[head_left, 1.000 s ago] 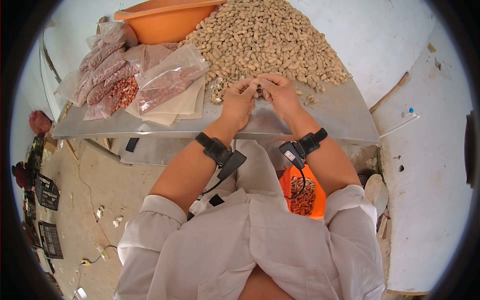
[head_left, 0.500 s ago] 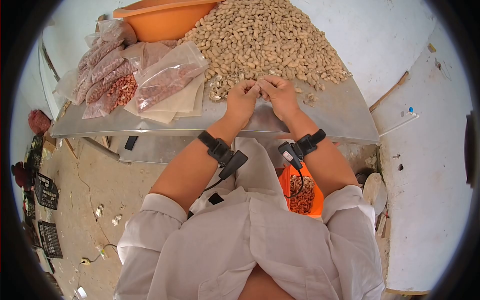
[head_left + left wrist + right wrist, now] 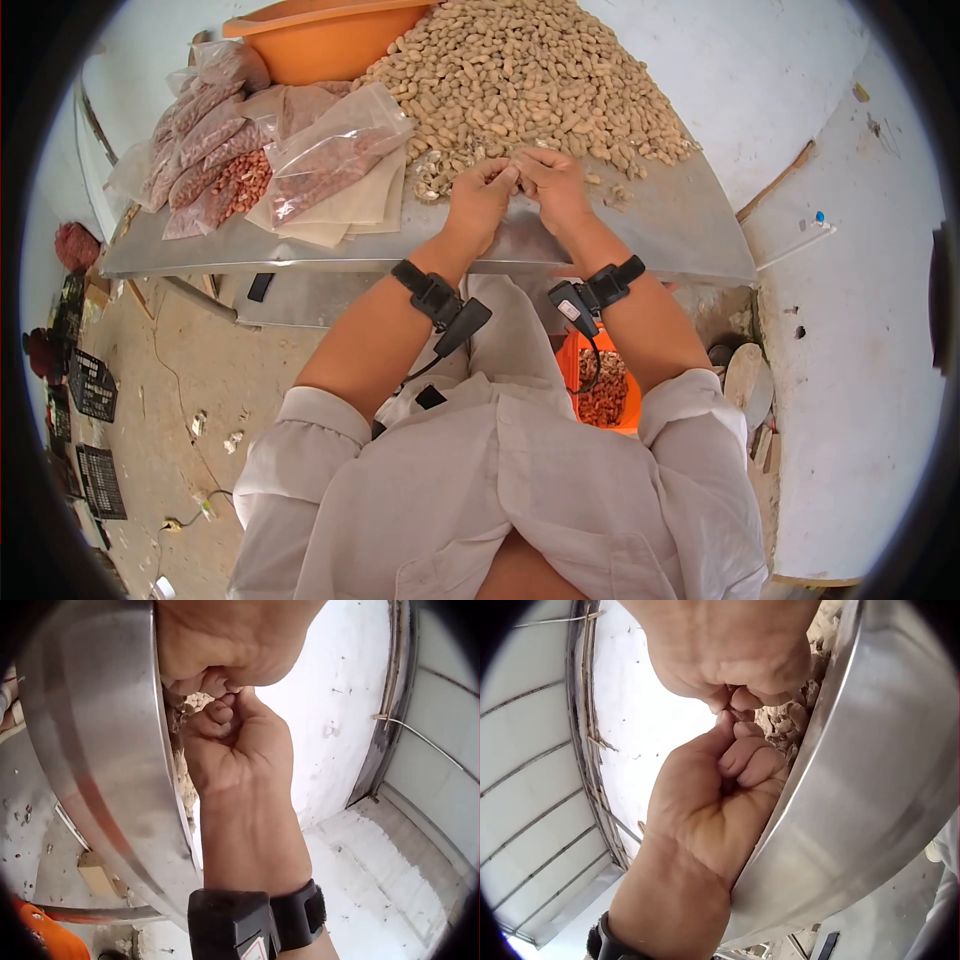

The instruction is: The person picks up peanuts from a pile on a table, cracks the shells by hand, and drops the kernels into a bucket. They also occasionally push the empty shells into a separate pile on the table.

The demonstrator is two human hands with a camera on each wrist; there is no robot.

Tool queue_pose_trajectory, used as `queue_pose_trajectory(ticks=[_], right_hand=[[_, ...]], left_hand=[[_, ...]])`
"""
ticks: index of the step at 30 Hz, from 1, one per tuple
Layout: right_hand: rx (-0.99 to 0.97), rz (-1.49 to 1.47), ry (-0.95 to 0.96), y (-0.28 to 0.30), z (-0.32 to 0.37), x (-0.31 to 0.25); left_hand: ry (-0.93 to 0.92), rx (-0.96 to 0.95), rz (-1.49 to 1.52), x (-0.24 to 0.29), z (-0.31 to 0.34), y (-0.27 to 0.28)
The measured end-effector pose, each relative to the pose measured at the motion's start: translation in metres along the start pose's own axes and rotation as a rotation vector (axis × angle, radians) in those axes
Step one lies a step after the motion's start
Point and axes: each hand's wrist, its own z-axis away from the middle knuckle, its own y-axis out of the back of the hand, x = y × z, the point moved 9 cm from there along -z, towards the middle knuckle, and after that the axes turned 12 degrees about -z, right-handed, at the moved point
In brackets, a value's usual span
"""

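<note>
Both hands meet over the near edge of the steel table (image 3: pixel 700 240), fingertips together in front of the peanut pile (image 3: pixel 540 80). My left hand (image 3: pixel 480 200) and right hand (image 3: pixel 557 190) have curled fingers and pinch a peanut (image 3: pixel 742 715) between them, mostly hidden by the fingertips. In the right wrist view, the right hand (image 3: pixel 735 645) is above and the left hand (image 3: pixel 712 795) below, thumb tip right at the other's fingers. Broken peanut shells (image 3: pixel 432 178) lie just left of the hands.
Clear bags of red peanut kernels (image 3: pixel 335 165) lie on the table's left, one over pale sheets (image 3: pixel 300 228). An orange basin (image 3: pixel 330 45) stands behind. Below the table, by the right leg, an orange bucket (image 3: pixel 630 405) holds reddish kernels. Black crates (image 3: pixel 100 480) stand on the floor at left.
The hands stay together at the fingertips, with small shifts of the fingers. The right hand and wrist have moved slightly left. Everything on the table looks the same.
</note>
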Motion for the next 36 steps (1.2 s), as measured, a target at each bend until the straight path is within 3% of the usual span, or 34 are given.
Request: queue_pose_trajectory(ticks=[12, 30, 36], right_hand=[[-0.035, 0.025, -0.03, -0.001, 0.005, -0.001], [0.046, -0.349, -0.037, -0.007, 0.004, 0.025], [0.118, -0.396, -0.107, -0.003, 0.003, 0.026]], left_hand=[[-0.079, 0.099, -0.249, -0.002, 0.0, 0.005], [0.073, 0.049, 0.238, -0.004, 0.002, 0.007], [0.115, -0.034, 0.229, -0.004, 0.003, 0.0]])
